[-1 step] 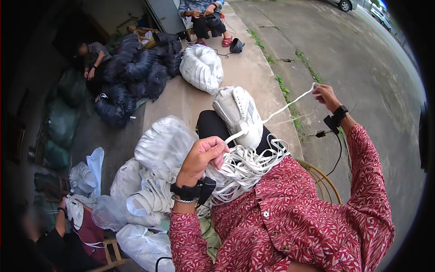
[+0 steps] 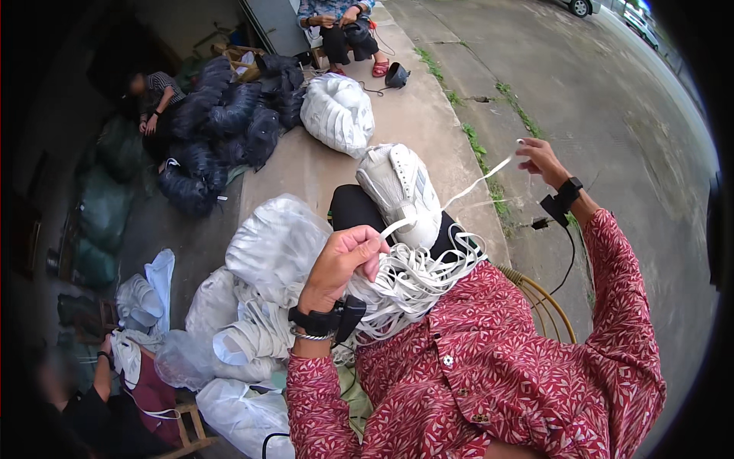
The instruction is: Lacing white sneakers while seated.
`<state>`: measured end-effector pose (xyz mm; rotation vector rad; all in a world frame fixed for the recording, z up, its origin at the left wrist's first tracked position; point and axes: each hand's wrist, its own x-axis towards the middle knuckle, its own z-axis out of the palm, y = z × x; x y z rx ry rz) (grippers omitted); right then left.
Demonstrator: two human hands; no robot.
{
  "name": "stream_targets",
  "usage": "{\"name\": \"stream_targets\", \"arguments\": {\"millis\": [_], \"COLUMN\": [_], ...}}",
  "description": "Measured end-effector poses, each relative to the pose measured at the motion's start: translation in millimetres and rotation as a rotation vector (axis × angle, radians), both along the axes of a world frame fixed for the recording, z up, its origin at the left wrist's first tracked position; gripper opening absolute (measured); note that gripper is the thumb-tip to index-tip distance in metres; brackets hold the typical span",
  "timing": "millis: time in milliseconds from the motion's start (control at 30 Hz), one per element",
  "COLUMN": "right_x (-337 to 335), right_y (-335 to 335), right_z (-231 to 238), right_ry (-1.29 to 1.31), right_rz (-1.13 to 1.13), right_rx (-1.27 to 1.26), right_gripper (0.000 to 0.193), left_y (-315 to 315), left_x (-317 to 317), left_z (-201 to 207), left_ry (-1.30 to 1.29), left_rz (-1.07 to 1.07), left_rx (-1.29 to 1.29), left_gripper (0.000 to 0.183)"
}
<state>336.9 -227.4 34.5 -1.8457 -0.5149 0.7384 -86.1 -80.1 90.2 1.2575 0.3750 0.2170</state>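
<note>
A white shoe upper (image 2: 397, 187) rests on my black-trousered lap. My left hand (image 2: 344, 264), on the near left of it, pinches one end of a flat white shoelace (image 2: 396, 228) that leads into the upper. Out to the right, my raised right hand (image 2: 541, 162) is closed on the lace's other end (image 2: 482, 180), which stretches from the upper across the concrete. Just below my left fingertips lies a tangled heap of white shoelaces (image 2: 417, 287) on my lap. Both wrists carry black bands.
White uppers in plastic bags (image 2: 279, 237) pile up at my left. A white bundle (image 2: 338, 115) stands ahead, next to dark bundles (image 2: 229, 115). Co-workers sit at far left, near left and ahead. A yellow hose (image 2: 547, 294) curls by my right side.
My right hand has shifted slightly left, toward the upper, and the lace by it now bends near the fingers. My left hand keeps its pinch.
</note>
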Motion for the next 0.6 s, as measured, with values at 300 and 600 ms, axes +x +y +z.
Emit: {"name": "stream_targets", "arguments": {"millis": [300,600], "right_x": [-194.4,12.7], "right_y": [39.9,18.4], "right_z": [57.7,24.1], "right_ry": [0.038,0.281], "right_rz": [1.302,-0.164], "right_rx": [0.170,0.457], "right_gripper": [0.023,0.010], "left_y": [-9.5,4.5], "left_x": [10.8,-14.9], "left_z": [-17.3,-57.4], "left_ry": [0.121,0.329], "left_rz": [-0.024,-0.094], "left_rx": [0.167,0.199], "left_gripper": [0.018,0.018]}}
